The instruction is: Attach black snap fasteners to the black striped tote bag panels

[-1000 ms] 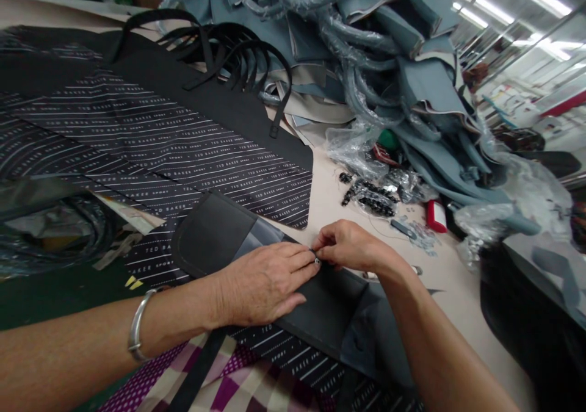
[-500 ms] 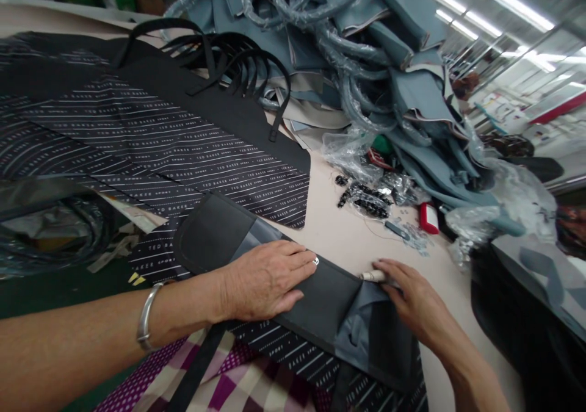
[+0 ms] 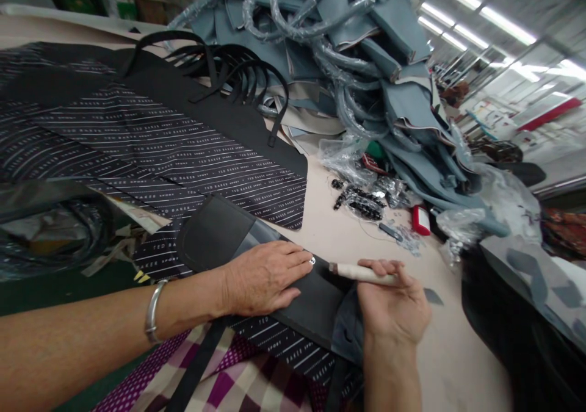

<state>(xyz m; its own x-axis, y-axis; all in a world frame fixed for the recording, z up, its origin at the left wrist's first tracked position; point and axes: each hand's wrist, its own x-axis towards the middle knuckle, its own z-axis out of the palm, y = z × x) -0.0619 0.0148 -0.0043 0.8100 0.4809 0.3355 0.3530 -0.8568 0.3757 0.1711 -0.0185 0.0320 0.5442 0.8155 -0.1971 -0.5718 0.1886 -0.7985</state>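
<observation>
My left hand lies flat with outstretched fingers on a dark leather-like panel, pressing it down. At my left fingertips, by the panel's far edge, sits a small silvery piece with dark marks. My right hand, palm turned up, is closed around a slim white-wrapped tool. The tool's brownish end points left over the panel's far edge; its exact kind cannot be made out. Beneath the panel lies black printed fabric with white lines and lettering. My right wrist hides the panel's right end.
Black printed bag pieces with black handles spread at the left. Grey-blue bags with plastic-wrapped handles pile up behind. Small black parts, a red-and-white object and clear plastic lie right of centre.
My right hand has rolled palm up and moved left, bringing the white-wrapped tool further left over the panel. My left hand stays on the panel. The view has shifted slightly.
</observation>
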